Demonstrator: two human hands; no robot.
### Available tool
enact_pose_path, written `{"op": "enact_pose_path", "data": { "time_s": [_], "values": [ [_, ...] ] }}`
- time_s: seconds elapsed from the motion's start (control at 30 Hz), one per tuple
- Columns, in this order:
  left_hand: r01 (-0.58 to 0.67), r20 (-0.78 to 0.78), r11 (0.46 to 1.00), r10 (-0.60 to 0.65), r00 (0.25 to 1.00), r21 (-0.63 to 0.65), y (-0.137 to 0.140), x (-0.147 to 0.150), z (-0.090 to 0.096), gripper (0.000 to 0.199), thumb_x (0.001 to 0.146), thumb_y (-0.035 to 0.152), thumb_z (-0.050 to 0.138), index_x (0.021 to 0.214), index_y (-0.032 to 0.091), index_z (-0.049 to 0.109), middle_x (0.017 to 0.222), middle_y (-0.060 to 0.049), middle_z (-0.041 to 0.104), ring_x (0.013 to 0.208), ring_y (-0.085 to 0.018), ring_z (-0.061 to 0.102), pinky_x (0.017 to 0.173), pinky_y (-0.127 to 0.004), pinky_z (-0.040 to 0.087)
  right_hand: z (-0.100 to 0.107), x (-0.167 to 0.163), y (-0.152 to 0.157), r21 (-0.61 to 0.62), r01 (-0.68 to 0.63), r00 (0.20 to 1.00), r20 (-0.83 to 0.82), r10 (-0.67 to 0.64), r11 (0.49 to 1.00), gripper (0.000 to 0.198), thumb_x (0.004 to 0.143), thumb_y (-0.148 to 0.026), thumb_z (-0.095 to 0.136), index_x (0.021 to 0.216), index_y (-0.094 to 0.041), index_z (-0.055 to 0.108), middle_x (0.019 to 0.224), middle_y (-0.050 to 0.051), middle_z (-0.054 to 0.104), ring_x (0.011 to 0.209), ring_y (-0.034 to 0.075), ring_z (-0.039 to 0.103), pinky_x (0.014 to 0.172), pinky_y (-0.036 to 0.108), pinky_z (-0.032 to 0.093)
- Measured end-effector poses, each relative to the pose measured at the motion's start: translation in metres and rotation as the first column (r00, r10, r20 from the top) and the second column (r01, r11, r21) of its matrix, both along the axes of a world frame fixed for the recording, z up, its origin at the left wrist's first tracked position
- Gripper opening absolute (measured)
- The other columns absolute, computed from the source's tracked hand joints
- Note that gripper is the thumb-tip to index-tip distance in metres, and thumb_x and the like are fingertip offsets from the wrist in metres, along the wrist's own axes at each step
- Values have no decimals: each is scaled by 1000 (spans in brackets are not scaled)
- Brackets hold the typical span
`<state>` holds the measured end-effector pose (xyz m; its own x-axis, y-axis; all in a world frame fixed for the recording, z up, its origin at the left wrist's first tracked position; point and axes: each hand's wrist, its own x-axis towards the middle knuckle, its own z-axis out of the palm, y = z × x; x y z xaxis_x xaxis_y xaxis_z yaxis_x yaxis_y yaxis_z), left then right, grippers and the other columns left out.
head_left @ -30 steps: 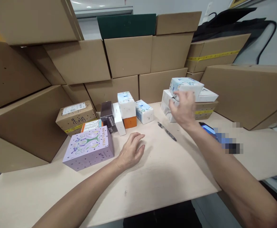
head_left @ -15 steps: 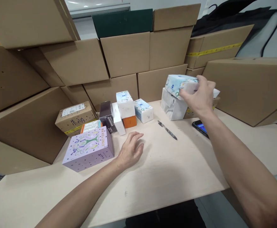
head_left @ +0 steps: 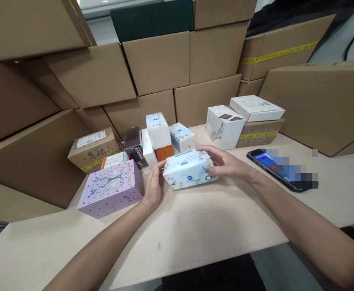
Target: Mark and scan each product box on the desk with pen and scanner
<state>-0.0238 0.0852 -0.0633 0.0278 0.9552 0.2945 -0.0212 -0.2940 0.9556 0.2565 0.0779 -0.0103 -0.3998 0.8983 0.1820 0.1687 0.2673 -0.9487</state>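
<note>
A blue-and-white floral tissue pack (head_left: 189, 171) is held between my two hands over the front middle of the table. My right hand (head_left: 225, 163) grips its right end, thumb on the near side and fingers over the far edge. My left hand (head_left: 153, 186) is closed against the left end, its fingertips partly hidden behind the pack. Just left of that hand sits a purple tea box (head_left: 112, 188). Behind the pack, one similar tissue pack (head_left: 159, 131) rests on an orange box (head_left: 164, 152), and another tissue pack (head_left: 182, 137) lies beside it.
A dark box (head_left: 133, 143), a slim white box (head_left: 148, 149) and a labelled brown carton (head_left: 93, 149) stand at the left. On the right are a white box (head_left: 224, 127), a flat white box (head_left: 257, 107) on a taped carton (head_left: 260, 132), and a phone (head_left: 274, 167). Large cartons (head_left: 207, 103) wall the back.
My right hand has brought the tissue pack down from atop the white box to the front middle. My left hand has moved slightly left and now touches it. The pen is now hidden.
</note>
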Motion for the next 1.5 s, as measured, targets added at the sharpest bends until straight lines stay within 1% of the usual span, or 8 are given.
{"op": "enact_pose_path", "data": {
  "time_s": [0.1,0.23,0.37,0.5,0.73,0.9,1.2,1.5],
  "values": [
    [8,-34,1000,-9,999,-30,2,-1,-1,61,94,66,43,125,18,63,120,-12,69,108,-26,65,96,-40,51,-6,6,0,-45,-53,986,155,59,998,96,72,-31,77,157,-33,31,161,6,32,141,32,41,110,43,45],
    [-63,-183,995,49,982,-73,0,-3,0,61,92,66,48,130,19,58,119,-11,68,103,-26,65,91,-40,51,-5,16,-1,-104,22,969,248,4,994,103,76,-40,77,161,-33,19,158,9,37,136,33,47,103,42,50],
    [-78,-332,997,70,941,-12,-4,-2,7,56,95,62,45,127,20,62,128,-10,65,119,-28,58,106,-43,42,-2,13,-3,-115,193,954,253,-159,975,76,87,-55,63,154,-31,37,139,13,56,93,23,67,71,34,59],
    [-41,-428,997,68,901,71,-8,-1,11,52,97,57,44,130,22,63,130,-10,63,129,-29,52,113,-46,35,-1,4,-8,-141,169,951,285,-124,975,55,91,-60,54,135,-27,61,101,9,70,64,16,61,56,31,55],
    [3,-442,956,134,887,295,-12,-5,7,50,100,48,45,145,27,50,134,-10,59,126,-27,52,110,-47,39,1,-3,-14,21,124,988,91,-126,992,58,89,-49,64,144,-33,54,132,8,65,105,27,67,85,41,59],
    [57,-424,893,155,892,447,-15,-6,4,50,100,45,45,147,27,45,145,-10,51,134,-27,46,114,-46,35,-2,-4,-13,24,274,962,-14,-274,961,64,86,-52,67,144,-30,54,147,11,54,131,32,54,108,53,47],
    [-116,-290,973,171,942,198,-11,-1,6,54,98,56,44,137,20,53,130,-11,62,123,-26,56,108,-44,42,-5,-4,-8,-9,352,936,14,-352,936,63,88,-65,57,139,-27,58,138,11,60,118,28,62,99,42,53],
    [2,-463,980,93,881,200,-6,-4,8,58,102,56,27,142,23,54,140,-9,59,135,-27,48,117,-50,34,-21,-5,-2,-78,313,946,116,-303,946,64,91,-74,40,119,-26,71,110,9,72,83,23,67,70,35,56]
  ]
}}
